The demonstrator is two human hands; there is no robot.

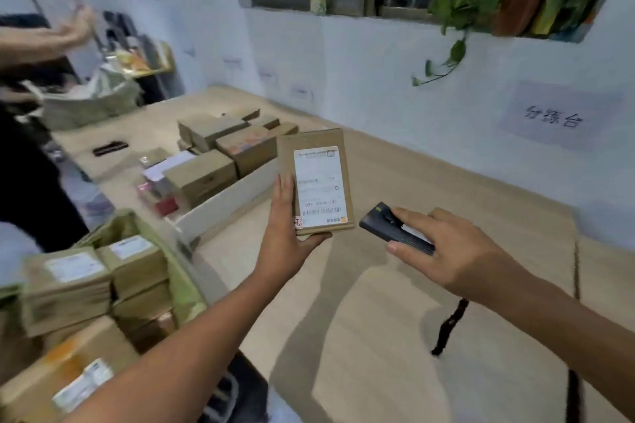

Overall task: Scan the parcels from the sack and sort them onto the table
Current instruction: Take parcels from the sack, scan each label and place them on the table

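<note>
Your left hand [285, 227] props the parcel [318, 182] by its left and near edges. The fingers lie flat up the side and the thumb hooks under the bottom edge, so the printed face stays uncovered and tilted up at you. Your right hand [443, 251] is wrapped round the scanner [388, 223], index finger on top, nose aimed left at the parcel. The hands are apart, just beside each other.

Surface [429, 189]: pale wood-look top running far along the wall. The stretch under your hands is, by my judgement, where this item goes.

Sack [182, 288]: green, near left, mouth open, brown parcels stacked inside with labels up. It sits on the left hand's side, which is likely why that hand fetches.

Sorted boxes [220, 148]: far left on the surface, packed tight behind a white divider [223, 203]. The grouping looks deliberate.

Parcel: flat brown box held in the air above the surface, touching only your left hand.

Scanner: dark and slim. Its wrist strap [450, 323] hangs below your forearm, probably to guard against drops.

Label [319, 182]: white, covers most of the face, upside down to you.

Barcode [314, 212]: at the label's near end, closest to the scanner nose. The scan looks to be the step in hand. No beam shows, so you cannot tell whether it has read.
</note>
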